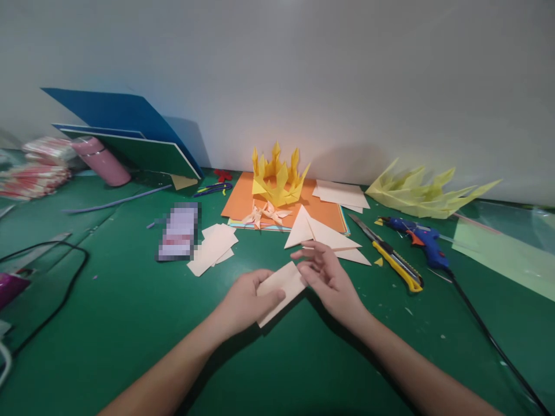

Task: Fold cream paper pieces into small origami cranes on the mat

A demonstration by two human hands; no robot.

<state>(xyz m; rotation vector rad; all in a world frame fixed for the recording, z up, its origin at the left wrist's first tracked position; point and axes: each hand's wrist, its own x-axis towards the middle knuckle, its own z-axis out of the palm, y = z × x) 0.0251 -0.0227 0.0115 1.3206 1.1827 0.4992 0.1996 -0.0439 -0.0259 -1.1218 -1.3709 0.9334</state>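
Note:
Between the thumb and fingers of my left hand (247, 303) is a small pale peach rectangle of paper (282, 292), held tilted above the green tabletop. My right hand (332, 280) is at the paper's right end, its thumb against or just over the corner and its fingers loosely curled and apart. Just beyond that hand lie peach folded paper triangles (303, 228). Off to the left rests a small stack of peach paper rectangles (214, 245).
A yellow paper crown (280, 185) and small folded peach pieces (265, 215) sit on orange sheets (236, 199). To the right are a yellow utility knife (394, 260), a blue glue gun (425, 240) with its cord, and a pale yellow paper crown (416, 193). A blurred phone (178, 231) lies left.

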